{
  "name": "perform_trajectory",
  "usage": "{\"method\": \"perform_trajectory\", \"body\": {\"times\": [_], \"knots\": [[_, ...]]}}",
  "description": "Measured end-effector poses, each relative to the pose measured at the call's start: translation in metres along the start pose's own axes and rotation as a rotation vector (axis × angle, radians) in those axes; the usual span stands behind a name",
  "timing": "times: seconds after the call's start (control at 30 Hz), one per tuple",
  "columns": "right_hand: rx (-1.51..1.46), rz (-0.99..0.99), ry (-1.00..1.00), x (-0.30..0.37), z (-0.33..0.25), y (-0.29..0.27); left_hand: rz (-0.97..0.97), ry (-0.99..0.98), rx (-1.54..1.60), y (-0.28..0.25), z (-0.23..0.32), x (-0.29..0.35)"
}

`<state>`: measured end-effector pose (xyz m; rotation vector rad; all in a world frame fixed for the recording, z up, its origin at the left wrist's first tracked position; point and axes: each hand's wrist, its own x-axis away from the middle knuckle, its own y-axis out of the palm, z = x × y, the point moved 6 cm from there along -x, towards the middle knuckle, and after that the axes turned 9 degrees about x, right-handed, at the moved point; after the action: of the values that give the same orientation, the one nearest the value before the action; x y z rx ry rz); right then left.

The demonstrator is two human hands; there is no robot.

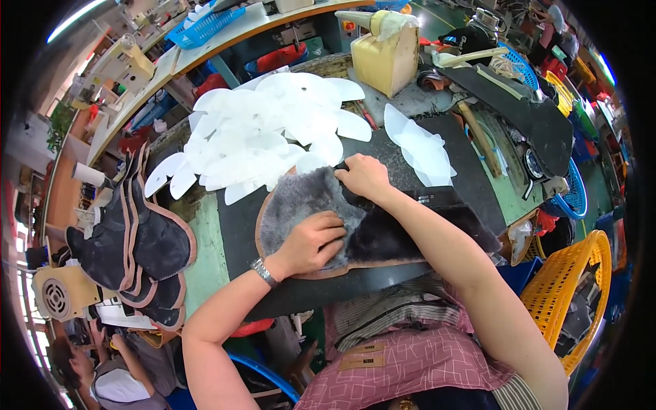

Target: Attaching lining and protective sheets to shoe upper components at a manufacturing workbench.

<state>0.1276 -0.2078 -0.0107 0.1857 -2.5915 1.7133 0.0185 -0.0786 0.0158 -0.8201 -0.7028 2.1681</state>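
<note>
A grey fleece piece with a tan edge lies on the black work mat. My left hand, a metal watch at its wrist, rests on the fleece with fingers curled and closed into the pile. At the fleece's far edge my right hand is closed in a pinch on it. A darker, almost black fleece part stretches right beneath my right forearm. Just beyond my hands spreads a big heap of white thin curved sheets. A smaller stack of such sheets lies to the right.
Black tan-edged panels hang over the table's left side. A yellowish square container stands at the back. Black material and a yellow basket are on the right. Another person sits at lower left.
</note>
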Motion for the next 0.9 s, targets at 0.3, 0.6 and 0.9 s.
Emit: {"method": "perform_trajectory", "body": {"times": [0.3,0.6,0.9], "knots": [[0.003,0.094,-0.039,0.008,0.003,-0.005,0.122,-0.27,-0.567,0.001,-0.028,-0.018],[0.103,0.202,-0.916,0.146,-0.044,-0.009,-0.082,-0.345,-0.649,-0.035,-0.068,0.006],[-0.292,0.161,-0.568,0.132,-0.036,-0.102,0.757,-0.772,0.844,-0.112,-0.074,0.145]]}}
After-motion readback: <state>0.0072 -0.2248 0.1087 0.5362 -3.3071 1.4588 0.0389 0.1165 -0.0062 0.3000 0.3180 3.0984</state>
